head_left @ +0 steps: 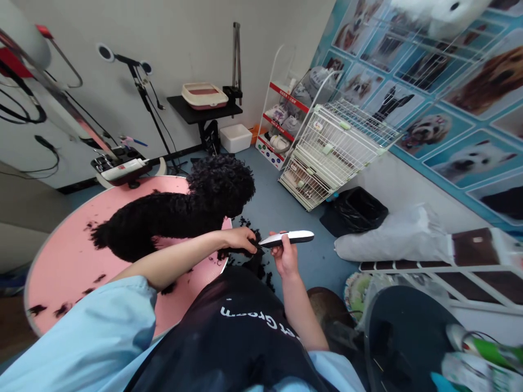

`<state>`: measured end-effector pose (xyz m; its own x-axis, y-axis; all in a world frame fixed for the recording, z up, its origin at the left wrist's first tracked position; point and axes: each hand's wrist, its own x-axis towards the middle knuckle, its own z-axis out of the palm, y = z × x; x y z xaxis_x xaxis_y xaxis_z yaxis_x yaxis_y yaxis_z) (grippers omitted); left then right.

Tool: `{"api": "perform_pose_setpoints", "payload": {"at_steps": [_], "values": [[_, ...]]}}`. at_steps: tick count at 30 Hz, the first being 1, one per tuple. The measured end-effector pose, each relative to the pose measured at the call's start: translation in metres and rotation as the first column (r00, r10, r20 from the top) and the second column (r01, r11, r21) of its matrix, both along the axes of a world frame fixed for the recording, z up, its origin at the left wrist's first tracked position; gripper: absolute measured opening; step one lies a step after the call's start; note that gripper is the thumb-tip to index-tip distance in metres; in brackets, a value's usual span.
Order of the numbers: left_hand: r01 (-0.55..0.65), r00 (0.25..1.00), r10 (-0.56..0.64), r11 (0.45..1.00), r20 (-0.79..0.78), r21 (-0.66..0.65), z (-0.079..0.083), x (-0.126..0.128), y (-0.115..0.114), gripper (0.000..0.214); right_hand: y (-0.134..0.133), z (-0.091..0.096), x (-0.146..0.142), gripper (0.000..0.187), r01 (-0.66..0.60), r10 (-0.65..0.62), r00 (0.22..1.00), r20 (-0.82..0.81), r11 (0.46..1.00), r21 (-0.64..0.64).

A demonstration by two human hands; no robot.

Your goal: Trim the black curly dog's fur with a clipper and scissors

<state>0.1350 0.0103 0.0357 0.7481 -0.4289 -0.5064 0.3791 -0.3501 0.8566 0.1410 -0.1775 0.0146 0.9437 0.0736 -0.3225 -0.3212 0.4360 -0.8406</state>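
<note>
One pink table (pixel 61 239) spreads left of the left hand (pixel 241 239); on it, beyond those fingers, stands a black dog (pixel 163 215). They close on what looks like its foreleg (pixel 232 251); the right hand (pixel 286 256) wraps a clipper (pixel 294 237), blade end near the left fingers. A sudden tug could cause a nick.

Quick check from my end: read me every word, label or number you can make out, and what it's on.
"et Groom": black apron; more letters may be hidden.
Red shelf strips: writing too small to read.
Cage tag: too small.
Green package: too blurred.
White clipper: no legible text.
</note>
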Motion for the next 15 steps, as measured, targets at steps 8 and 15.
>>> {"api": "perform_pose_setpoints", "payload": {"at_steps": [8,15], "values": [[-0.012,0.999,0.007,0.992,0.038,0.124,0.003,-0.002,0.0,0.022,0.009,-0.004,-0.002,0.042,-0.036,0.039,0.999,0.03,0.995,-0.097],[-0.09,0.968,0.042,0.978,0.246,0.188,-0.006,0.0,0.005,0.038,0.007,-0.011,0.014,0.041,-0.175,0.184,0.975,-0.128,0.982,0.075]]}}
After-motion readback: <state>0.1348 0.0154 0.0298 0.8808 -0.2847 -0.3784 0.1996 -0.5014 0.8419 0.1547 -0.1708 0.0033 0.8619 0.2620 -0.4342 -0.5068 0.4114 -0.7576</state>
